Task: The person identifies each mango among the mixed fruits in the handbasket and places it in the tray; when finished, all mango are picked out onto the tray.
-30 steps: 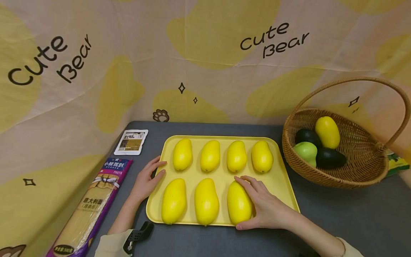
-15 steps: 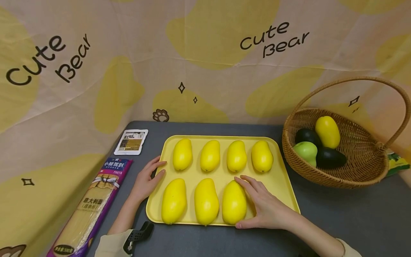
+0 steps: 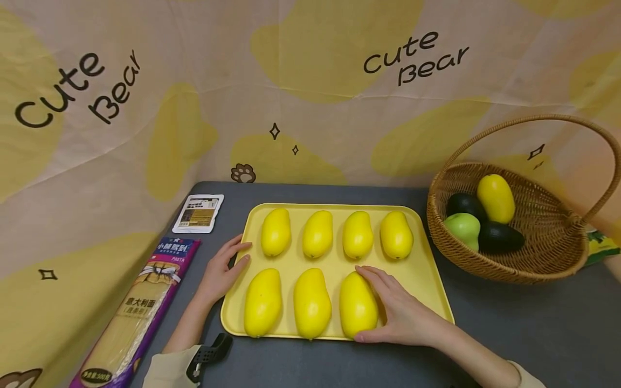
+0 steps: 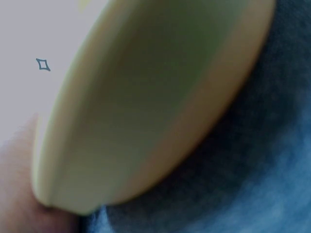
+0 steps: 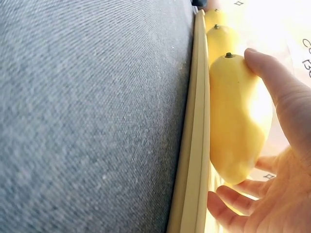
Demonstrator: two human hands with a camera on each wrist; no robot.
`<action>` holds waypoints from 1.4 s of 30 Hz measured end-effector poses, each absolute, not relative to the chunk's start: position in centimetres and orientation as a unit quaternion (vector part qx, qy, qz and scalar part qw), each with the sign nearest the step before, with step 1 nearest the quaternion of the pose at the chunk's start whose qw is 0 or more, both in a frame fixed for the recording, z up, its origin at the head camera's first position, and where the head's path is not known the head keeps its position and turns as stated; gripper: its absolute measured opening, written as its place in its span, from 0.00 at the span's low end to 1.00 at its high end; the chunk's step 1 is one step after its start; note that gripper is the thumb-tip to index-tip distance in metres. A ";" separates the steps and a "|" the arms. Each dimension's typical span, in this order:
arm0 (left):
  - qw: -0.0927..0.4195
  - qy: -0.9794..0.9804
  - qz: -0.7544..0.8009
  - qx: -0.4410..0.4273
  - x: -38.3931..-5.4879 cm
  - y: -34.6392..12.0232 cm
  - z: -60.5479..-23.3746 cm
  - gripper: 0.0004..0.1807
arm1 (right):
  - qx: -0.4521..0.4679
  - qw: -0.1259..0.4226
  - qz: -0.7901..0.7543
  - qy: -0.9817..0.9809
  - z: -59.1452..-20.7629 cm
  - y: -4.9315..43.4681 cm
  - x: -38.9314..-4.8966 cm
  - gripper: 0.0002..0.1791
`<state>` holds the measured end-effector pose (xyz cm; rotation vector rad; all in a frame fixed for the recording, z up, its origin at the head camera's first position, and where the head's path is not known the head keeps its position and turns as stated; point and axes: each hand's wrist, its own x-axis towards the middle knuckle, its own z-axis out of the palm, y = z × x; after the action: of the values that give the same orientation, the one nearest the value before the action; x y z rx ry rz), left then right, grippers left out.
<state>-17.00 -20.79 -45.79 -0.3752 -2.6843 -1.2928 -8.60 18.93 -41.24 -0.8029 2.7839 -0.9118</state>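
Several yellow mangoes lie in two rows on a yellow tray [image 3: 422, 280]. My right hand [image 3: 402, 312] spans the front row's rightmost mango [image 3: 358, 306], thumb at its near end and fingertips at its far end. The right wrist view shows the thumb [image 5: 272, 73] against the stem end of this mango [image 5: 238, 116], with fingers curved round the opposite end. Left of it lie two more front-row mangoes, one in the middle [image 3: 312, 304]. My left hand [image 3: 220, 273] rests on the tray's left rim, fingers loosely bent. A blurred pale shape [image 4: 136, 107] fills most of the left wrist view.
At right stands a wicker basket [image 3: 548, 237] with a tall handle, holding a yellow mango [image 3: 496, 198], a green fruit [image 3: 463, 230] and dark avocado-like fruits [image 3: 501, 237]. A pasta pack [image 3: 136, 312] and a white packet [image 3: 199, 214] lie left of the tray. Behind hangs a printed cloth [image 3: 310, 81].
The mango at my right hand shifted left along the tray, then slightly back right. My left hand and the other mangoes have stayed in place.
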 end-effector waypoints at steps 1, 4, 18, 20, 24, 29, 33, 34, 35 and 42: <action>0.069 -0.891 -0.430 -0.125 -17.0 -20.8 -45.8 0.18 | -0.263 0.054 -0.301 0.915 -41.2 19.0 -8.6 0.62; 0.071 -0.890 -0.432 -0.126 -17.0 -20.8 -45.7 0.18 | -0.261 0.062 -0.302 0.915 -41.2 19.3 -8.5 0.62; 0.067 -0.891 -0.433 -0.121 -16.9 -20.8 -45.9 0.19 | -0.254 0.105 -0.312 0.909 -41.0 19.7 -8.5 0.62; 0.067 -0.891 -0.433 -0.121 -16.9 -20.8 -45.9 0.19 | -0.255 0.108 -0.312 0.909 -40.9 19.8 -8.5 0.62; 0.068 -0.890 -0.434 -0.122 -16.9 -20.8 -45.9 0.19 | -0.258 0.109 -0.311 0.909 -40.8 19.8 -8.6 0.61; 0.069 -0.890 -0.434 -0.123 -17.0 -20.7 -45.9 0.19 | -0.257 0.105 -0.308 0.910 -40.8 20.0 -8.6 0.61; 0.070 -0.889 -0.435 -0.125 -17.0 -20.7 -45.9 0.19 | -0.256 0.099 -0.307 0.911 -40.7 20.1 -8.5 0.61; 0.070 -0.889 -0.435 -0.126 -17.0 -20.7 -45.9 0.19 | -0.256 0.096 -0.306 0.912 -40.6 20.2 -8.5 0.61; 0.071 -0.889 -0.435 -0.126 -17.0 -20.7 -45.9 0.19 | -0.255 0.094 -0.305 0.913 -40.5 20.2 -8.5 0.61; 0.067 -0.891 -0.432 -0.123 -17.0 -20.8 -45.9 0.19 | -0.259 0.076 -0.323 0.907 -38.8 21.2 -8.7 0.54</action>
<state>-16.99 -20.78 -45.88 -0.3720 -2.6844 -1.3032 -8.70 21.17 -38.81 -0.7773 2.7187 -0.9676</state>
